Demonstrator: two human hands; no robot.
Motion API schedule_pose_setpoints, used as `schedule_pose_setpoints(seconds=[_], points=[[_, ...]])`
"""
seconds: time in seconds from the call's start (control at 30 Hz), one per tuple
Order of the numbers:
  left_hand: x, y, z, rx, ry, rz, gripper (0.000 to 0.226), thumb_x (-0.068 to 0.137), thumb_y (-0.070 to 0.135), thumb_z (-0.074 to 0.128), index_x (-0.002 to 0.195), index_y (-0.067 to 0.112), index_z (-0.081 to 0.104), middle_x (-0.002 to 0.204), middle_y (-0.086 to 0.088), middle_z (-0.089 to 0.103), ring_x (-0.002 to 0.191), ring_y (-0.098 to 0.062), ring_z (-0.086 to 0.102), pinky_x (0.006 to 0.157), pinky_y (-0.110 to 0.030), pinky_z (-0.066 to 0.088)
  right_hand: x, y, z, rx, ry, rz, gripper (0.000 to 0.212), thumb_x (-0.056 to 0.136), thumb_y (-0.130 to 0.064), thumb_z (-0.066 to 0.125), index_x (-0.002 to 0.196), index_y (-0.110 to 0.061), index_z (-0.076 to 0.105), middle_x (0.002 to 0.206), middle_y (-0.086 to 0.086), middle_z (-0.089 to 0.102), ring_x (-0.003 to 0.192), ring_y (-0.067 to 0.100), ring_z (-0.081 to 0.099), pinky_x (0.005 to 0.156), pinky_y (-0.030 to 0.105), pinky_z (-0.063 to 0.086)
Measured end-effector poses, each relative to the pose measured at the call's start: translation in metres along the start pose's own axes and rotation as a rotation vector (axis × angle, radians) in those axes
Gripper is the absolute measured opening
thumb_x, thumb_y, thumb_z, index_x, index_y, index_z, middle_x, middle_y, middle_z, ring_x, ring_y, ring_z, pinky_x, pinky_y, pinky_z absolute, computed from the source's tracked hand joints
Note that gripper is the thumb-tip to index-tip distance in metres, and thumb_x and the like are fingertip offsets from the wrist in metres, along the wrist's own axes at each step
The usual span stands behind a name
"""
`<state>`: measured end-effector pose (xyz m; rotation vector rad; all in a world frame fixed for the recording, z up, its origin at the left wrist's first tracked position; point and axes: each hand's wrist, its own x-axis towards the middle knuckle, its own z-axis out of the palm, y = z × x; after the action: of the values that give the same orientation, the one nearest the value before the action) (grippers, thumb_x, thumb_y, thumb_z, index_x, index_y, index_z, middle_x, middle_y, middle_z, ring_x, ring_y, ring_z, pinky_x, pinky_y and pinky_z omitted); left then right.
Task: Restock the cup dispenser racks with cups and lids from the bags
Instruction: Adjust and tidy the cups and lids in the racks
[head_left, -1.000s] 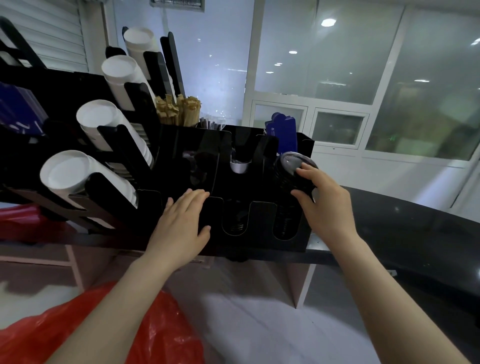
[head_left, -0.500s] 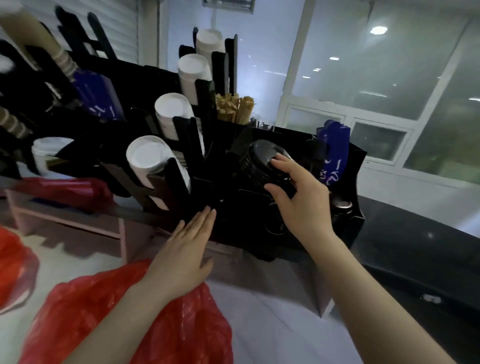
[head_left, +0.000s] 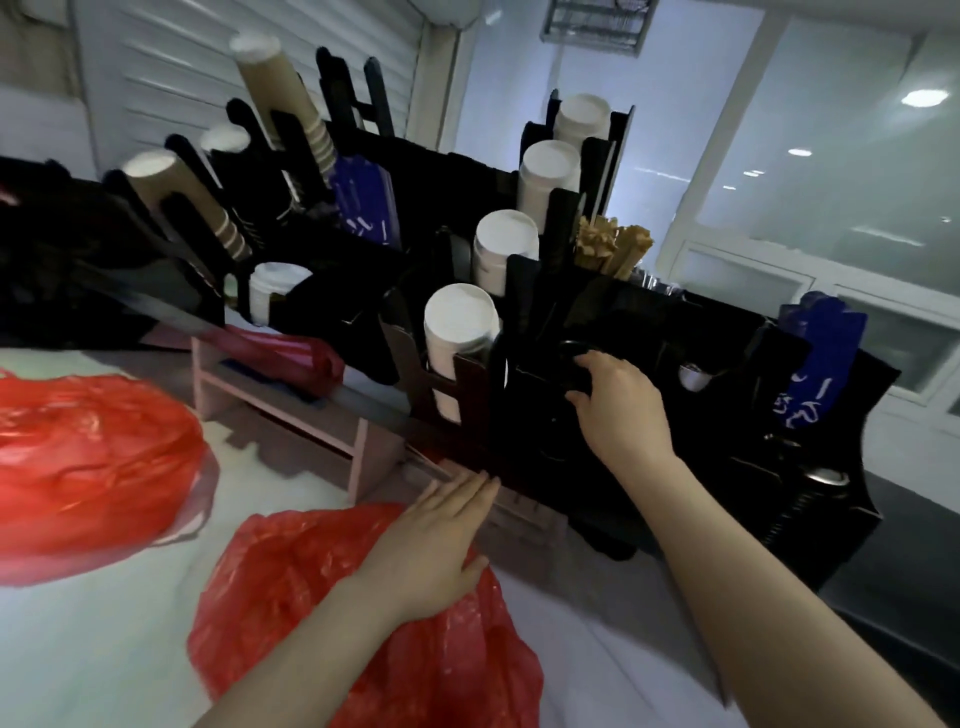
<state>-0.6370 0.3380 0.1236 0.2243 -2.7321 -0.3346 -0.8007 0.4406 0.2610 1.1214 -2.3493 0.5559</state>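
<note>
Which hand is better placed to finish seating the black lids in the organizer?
Right, probably. The right hand grips the black lids right at a slot of the organizer. The left hand is open and lower, over the red bag, holding nothing.

A single wide-angle camera worn on the head looks forward and down, tilted so the black dispenser rack (head_left: 649, 322) slants from the upper left to the right edge of the frame. It sits close: both forearms enter from the bottom edge, the left hand (head_left: 431, 545) at lower centre and the right hand (head_left: 618, 410) right of centre. The floor (head_left: 104, 639) fills the lower left and windows (head_left: 831, 156) bend across the upper right.
</note>
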Motion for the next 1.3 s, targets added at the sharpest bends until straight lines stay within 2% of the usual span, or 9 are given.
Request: schedule_pose_setpoints(seconds=[0.17, 0.27, 0.43, 0.6, 0.8, 1.03, 1.1, 1.2, 1.3], points=[[0.005, 0.002, -0.003, -0.015, -0.031, 0.015, 0.076, 0.093, 0.038, 0.043, 0.151, 0.024, -0.003, 0.16, 0.004, -0.004, 0.144, -0.008, -0.011, 0.112, -0.023, -0.014, 0.0, -0.005, 0.017, -0.228, -0.127, -0.049, 0.029, 0.089, -0.021, 0.063, 0.116, -0.012, 0.057, 0.113, 0.006, 0.065, 0.108, 0.029, 0.058, 0.099, 0.038, 0.042], [0.011, 0.007, -0.005, -0.005, -0.062, 0.038, 0.074, 0.093, 0.037, 0.044, 0.152, 0.023, 0.0, 0.16, 0.003, -0.003, 0.145, -0.009, -0.01, 0.112, -0.024, -0.013, -0.005, -0.007, 0.026, -0.47, -0.137, -0.096, 0.016, 0.088, -0.02, 0.062, 0.102, -0.014, 0.057, 0.097, 0.002, 0.068, 0.102, 0.032, 0.06, 0.112, 0.057, 0.022], [0.018, 0.012, -0.006, -0.013, -0.017, 0.046, 0.074, 0.094, 0.038, 0.045, 0.151, 0.028, -0.002, 0.159, 0.007, -0.011, 0.142, -0.007, -0.015, 0.112, -0.026, -0.012, -0.013, -0.005, 0.033, -0.664, -0.241, -0.16, 0.027, 0.088, -0.038, 0.059, 0.101, -0.015, 0.061, 0.082, 0.001, 0.069, 0.115, 0.03, 0.049, 0.105, 0.071, -0.007], [0.023, 0.013, -0.004, 0.052, 0.046, 0.028, 0.076, 0.093, 0.035, 0.047, 0.15, 0.032, -0.002, 0.155, 0.008, -0.024, 0.134, -0.005, -0.03, 0.11, -0.031, -0.018, -0.021, -0.006, 0.029, -0.682, -0.277, -0.224, 0.025, 0.087, -0.038, 0.057, 0.101, -0.02, 0.067, 0.114, 0.005, 0.055, 0.115, 0.028, 0.04, 0.102, 0.075, -0.002], [0.029, 0.019, -0.007, 0.071, 0.096, 0.013, 0.078, 0.092, 0.033, 0.048, 0.15, 0.031, -0.005, 0.147, 0.012, -0.033, 0.132, -0.004, -0.032, 0.108, -0.03, -0.021, -0.034, -0.011, 0.021, -0.7, -0.234, -0.198, 0.026, 0.087, -0.03, 0.052, 0.1, -0.014, 0.067, 0.092, 0.002, 0.063, 0.12, 0.03, 0.042, 0.093, 0.069, -0.029], [0.027, 0.023, -0.015, 0.056, 0.092, 0.007, 0.075, 0.092, 0.034, 0.047, 0.15, 0.032, -0.001, 0.158, 0.006, -0.015, 0.143, -0.011, -0.017, 0.113, -0.032, -0.012, -0.05, -0.011, 0.025, -0.701, -0.236, -0.203, 0.036, 0.092, -0.029, 0.043, 0.109, -0.007, 0.065, 0.108, 0.01, 0.066, 0.143, 0.034, 0.019, 0.093, 0.067, -0.033], [0.026, 0.023, -0.016, 0.054, 0.096, 0.017, 0.075, 0.092, 0.034, 0.047, 0.15, 0.033, 0.0, 0.158, 0.007, -0.014, 0.144, -0.011, -0.016, 0.113, -0.032, -0.011, -0.052, -0.01, 0.028, -0.71, -0.22, -0.207, 0.042, 0.092, -0.03, 0.043, 0.122, -0.006, 0.059, 0.125, 0.014, 0.058, 0.145, 0.035, 0.009, 0.091, 0.068, -0.034], [0.023, 0.023, -0.017, 0.021, 0.121, 0.024, 0.073, 0.093, 0.036, 0.048, 0.15, 0.035, 0.001, 0.158, 0.009, -0.011, 0.144, -0.009, -0.014, 0.112, -0.029, -0.01, -0.063, -0.005, 0.031, -0.679, -0.192, -0.168, 0.061, 0.092, -0.032, 0.043, 0.145, -0.003, 0.031, 0.157, 0.019, 0.015, 0.144, 0.036, -0.016, 0.094, 0.067, -0.031], [0.022, 0.024, -0.019, -0.004, 0.153, 0.048, 0.072, 0.093, 0.036, 0.049, 0.15, 0.034, 0.005, 0.159, 0.009, -0.005, 0.143, -0.005, -0.011, 0.113, -0.025, -0.008, -0.081, 0.002, 0.024, -0.45, -0.064, -0.127, 0.067, 0.09, -0.03, 0.05, 0.149, -0.009, 0.025, 0.159, 0.014, 0.009, 0.146, 0.034, -0.008, 0.105, 0.064, -0.017]])
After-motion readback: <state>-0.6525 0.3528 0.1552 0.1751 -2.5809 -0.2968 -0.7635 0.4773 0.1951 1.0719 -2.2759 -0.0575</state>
